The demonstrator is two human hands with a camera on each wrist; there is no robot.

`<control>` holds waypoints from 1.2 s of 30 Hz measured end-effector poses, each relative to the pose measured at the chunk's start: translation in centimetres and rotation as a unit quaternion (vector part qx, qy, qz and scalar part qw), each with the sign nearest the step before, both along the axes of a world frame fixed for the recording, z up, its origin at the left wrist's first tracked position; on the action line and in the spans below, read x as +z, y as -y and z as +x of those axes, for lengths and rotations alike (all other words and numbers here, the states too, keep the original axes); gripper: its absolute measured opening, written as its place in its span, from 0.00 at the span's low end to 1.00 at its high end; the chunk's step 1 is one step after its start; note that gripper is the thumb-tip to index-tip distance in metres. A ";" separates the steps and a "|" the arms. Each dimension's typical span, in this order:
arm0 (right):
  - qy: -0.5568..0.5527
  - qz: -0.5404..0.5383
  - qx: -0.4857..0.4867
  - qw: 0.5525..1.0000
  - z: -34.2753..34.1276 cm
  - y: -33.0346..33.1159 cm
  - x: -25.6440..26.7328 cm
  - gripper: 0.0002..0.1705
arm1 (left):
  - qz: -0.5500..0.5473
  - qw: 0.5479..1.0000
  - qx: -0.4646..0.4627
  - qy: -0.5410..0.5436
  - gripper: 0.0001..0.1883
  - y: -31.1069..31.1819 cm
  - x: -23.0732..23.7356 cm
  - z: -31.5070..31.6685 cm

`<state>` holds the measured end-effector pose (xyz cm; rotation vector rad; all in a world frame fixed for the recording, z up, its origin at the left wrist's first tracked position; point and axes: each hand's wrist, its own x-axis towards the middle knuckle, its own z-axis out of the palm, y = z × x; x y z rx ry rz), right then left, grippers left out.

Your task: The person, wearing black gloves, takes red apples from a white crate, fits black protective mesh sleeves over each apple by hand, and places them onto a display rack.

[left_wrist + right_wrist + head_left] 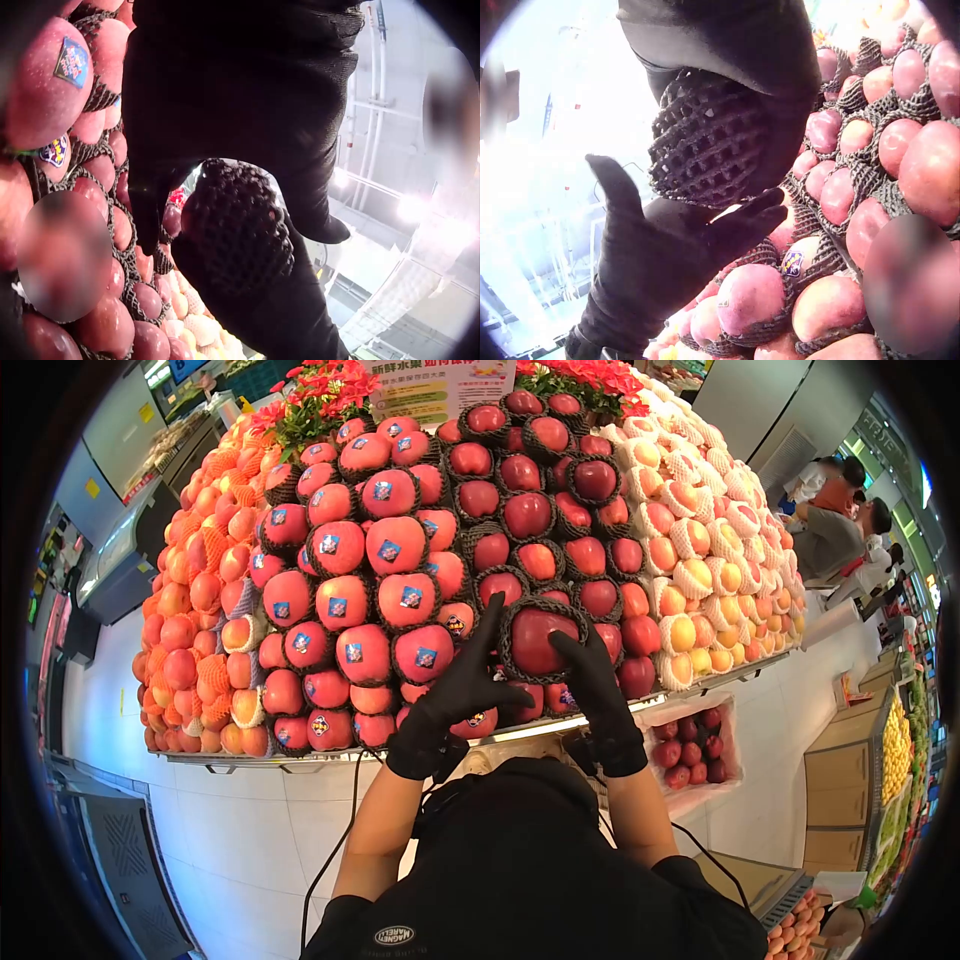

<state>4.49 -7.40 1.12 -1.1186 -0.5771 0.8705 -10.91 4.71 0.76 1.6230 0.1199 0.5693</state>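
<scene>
Both hands wear black gloves and reach over the front of a fruit heap. My right hand (603, 705) grips a large dark red apple (535, 642) in a black foam net. In the right wrist view, the net sleeve (705, 142) covers the side facing that camera, and the right hand (735, 37) curls over it. My left hand (455, 698) stands to the apple's left, thumb and fingers spread wide. The left wrist view has the left hand (240, 97) arched around the netted apple (236, 232), thumb held away from it.
Stickered pink-red apples (340, 605) fill the heap's left middle, with netted dark red apples (527, 515) beside them. Pale fruit in white nets (695, 575) lies at the right. A box of dark red fruit (738, 732) sits low at the right. The display's metal edge (520, 731) runs before my body.
</scene>
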 end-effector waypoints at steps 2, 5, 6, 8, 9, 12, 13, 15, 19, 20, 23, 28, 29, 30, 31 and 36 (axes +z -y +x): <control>0.020 0.006 -0.013 1.000 -0.2 -0.5 -0.2 0.30 | -0.062 0.998 0.018 0.014 0.57 0.7 -0.6 0.6; -0.012 0.021 -0.037 0.999 -1.4 -0.9 0.1 0.28 | -0.045 0.996 0.068 -0.021 0.54 -0.2 -2.8 1.6; -0.033 0.028 -0.047 0.998 -1.8 -0.9 0.2 0.27 | -0.049 0.995 0.082 -0.009 0.52 -0.4 -3.1 1.6; 0.024 0.040 -0.036 0.998 -2.4 -0.7 -0.1 0.25 | -0.058 0.992 0.111 0.016 0.48 -0.6 -3.6 1.5; 0.057 0.035 -0.034 0.997 -2.3 -0.7 -0.6 0.25 | -0.091 0.990 0.108 0.017 0.45 -0.9 -3.9 1.4; 0.163 -0.001 -0.035 0.986 -1.4 -0.5 -2.7 0.24 | -0.175 0.978 0.109 0.024 0.36 -1.5 -4.0 1.1; 0.128 -0.028 -0.024 0.991 -1.3 -0.2 -2.4 0.24 | -0.191 0.975 0.113 0.029 0.33 -1.5 -3.7 1.0; 0.059 -0.082 -0.006 0.995 -0.9 0.1 -1.0 0.23 | -0.224 0.968 0.106 0.031 0.29 -1.3 -3.3 0.9; 0.098 -0.057 -0.021 0.993 -0.5 -0.9 -0.9 0.21 | -0.277 0.958 0.072 0.008 0.26 -0.8 -2.8 0.9; 0.138 -0.061 -0.046 0.987 -0.6 -1.0 -0.6 0.20 | -0.286 0.956 0.066 0.000 0.25 -0.7 -2.7 0.8; 0.214 -0.090 -0.086 0.969 -0.4 -1.0 -0.4 0.17 | -0.293 0.954 0.060 -0.030 0.26 -0.7 -2.5 0.8; 0.275 -0.098 -0.126 0.948 0.4 -1.2 -0.7 0.14 | -0.283 0.957 0.056 0.026 0.25 -0.6 -3.2 1.1; 0.314 -0.076 -0.136 0.936 0.5 -1.3 -1.0 0.14 | -0.273 0.960 0.057 0.035 0.25 -0.6 -3.4 1.2; 0.319 -0.076 -0.135 0.935 0.6 -1.4 -1.0 0.13 | -0.290 0.955 0.056 0.015 0.25 -0.8 -3.6 1.1; 0.323 -0.076 -0.134 0.934 0.5 -1.5 -0.8 0.13 | -0.306 0.950 0.054 -0.004 0.24 -1.0 -3.9 0.8; 0.279 -0.092 -0.123 0.948 1.1 -1.3 -0.4 0.17 | -0.380 0.923 0.056 0.005 0.21 -0.6 -3.4 0.7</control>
